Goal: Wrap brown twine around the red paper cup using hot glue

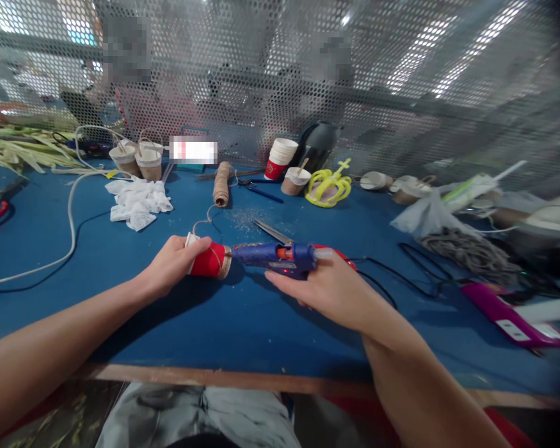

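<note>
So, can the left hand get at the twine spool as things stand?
Probably not while the left hand holds the red cup; otherwise, only loose twine seems to lie before the spool.

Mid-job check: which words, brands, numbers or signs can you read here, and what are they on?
No text is readable.
Blue glue gun: pale label, too small.
Red cup at the back: white marking, blurred.
Purple tool at right: white patches, nothing legible.
Pale panel at the back: pixelated, unreadable.
</note>
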The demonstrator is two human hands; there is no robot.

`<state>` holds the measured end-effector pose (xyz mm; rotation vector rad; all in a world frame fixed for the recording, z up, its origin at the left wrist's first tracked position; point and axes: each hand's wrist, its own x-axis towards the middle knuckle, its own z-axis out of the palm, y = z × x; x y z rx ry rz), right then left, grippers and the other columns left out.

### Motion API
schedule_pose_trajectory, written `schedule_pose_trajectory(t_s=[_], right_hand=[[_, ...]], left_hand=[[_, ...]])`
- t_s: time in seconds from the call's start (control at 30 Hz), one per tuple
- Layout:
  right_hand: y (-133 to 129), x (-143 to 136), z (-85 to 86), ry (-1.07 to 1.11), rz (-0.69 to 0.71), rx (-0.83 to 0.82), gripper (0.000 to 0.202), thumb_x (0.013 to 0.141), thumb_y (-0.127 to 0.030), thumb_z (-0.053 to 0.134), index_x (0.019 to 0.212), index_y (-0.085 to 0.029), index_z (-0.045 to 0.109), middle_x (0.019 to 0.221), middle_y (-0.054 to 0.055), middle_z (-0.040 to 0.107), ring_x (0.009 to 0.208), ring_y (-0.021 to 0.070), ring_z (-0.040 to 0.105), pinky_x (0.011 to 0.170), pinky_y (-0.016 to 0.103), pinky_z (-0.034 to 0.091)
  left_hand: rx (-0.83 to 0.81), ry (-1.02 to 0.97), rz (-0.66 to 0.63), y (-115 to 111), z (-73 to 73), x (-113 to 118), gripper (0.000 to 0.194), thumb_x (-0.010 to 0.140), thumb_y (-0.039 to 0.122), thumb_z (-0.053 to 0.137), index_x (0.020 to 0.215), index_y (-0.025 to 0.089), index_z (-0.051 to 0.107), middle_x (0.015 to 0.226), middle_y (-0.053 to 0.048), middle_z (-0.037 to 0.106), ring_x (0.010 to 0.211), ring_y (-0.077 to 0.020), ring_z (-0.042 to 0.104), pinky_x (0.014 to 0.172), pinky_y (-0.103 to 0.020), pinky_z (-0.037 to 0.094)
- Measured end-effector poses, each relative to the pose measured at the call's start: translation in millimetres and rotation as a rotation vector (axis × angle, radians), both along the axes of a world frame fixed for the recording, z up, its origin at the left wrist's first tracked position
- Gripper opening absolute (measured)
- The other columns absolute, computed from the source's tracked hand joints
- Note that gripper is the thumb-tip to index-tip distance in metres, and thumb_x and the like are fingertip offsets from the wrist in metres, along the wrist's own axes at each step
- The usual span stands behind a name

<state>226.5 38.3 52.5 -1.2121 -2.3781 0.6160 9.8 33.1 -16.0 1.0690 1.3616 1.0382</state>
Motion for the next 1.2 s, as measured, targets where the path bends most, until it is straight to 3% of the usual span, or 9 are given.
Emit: schedule_pose_trajectory(t_s=[0.33, 0.87, 1.2], right_hand=[[-5.8, 4.2, -7.0, -0.030, -0.030, -0.055, 0.029, 0.074, -0.032, 0.056, 0.051, -0.020, 0.042, 0.041, -0.005, 0.046, 0.041, 0.0092, 0.043, 0.044, 0.023, 0.033], [-8.7, 6.2, -9.0, -0.062, 0.019, -0.062, 0.016, 0.075, -0.029, 0.055, 0.066, -0.016, 0.058, 0.058, -0.001, 0.057, 0.055, 0.0113, 0.048, 0.051, 0.022, 0.038], [-10.9, 3.6, -7.0, -0.016, 0.006, -0.024, 0.016, 0.073, -0.025, 0.056, 0.060, -0.016, 0.053, 0.054, -0.003, 0.052, 0.051, 0.0088, 0.042, 0.049, 0.021, 0.036]], left_hand=[[0.009, 0.010, -0.004, -1.5, 4.4, 1.8, 0.035, 0.067, 0.046, 0.057, 0.058, 0.012, 0.060, 0.051, -0.002, 0.060, 0.047, -0.0144, 0.052, 0.051, -0.026, 0.037], [-0.009, 0.022, -0.002, -3.1, 9.3, 3.5, 0.037, 0.067, 0.047, 0.056, 0.061, 0.011, 0.064, 0.052, -0.006, 0.064, 0.054, -0.0196, 0.059, 0.053, -0.027, 0.041], [-0.022, -0.004, 0.013, -1.5, 6.3, 3.1, 0.036, 0.069, 0.046, 0.057, 0.058, 0.012, 0.060, 0.053, -0.003, 0.063, 0.048, -0.0137, 0.052, 0.052, -0.025, 0.036]])
